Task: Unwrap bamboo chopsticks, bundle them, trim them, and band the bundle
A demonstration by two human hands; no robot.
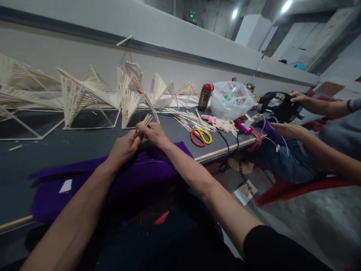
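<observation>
1. Dark surface (17, 158), with a pale wooden strip along its front edge.
2. Brown bottle (205, 98), red lid, upright beside a translucent plastic bag (232, 101).
3. Scissors (202, 137), one handle loop red, one yellow, lying near the front edge.
4. Pink glue gun (210, 119), beyond the scissors.
5. Right: seated person (332, 128) in jeans; red chair (278, 190).
6. Floor: white sheet (239, 195), brownish item on it, unidentified.
7. Background: green lit sign (191, 14), bright ceiling lights (286, 6).

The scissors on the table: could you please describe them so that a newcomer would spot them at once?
On the dark table, look right from the wearer's right hand, near the wooden front edge. The scissors lie there, beside the loose sticks. One red and one yellow handle loop set them apart from the pink tool behind.
</observation>
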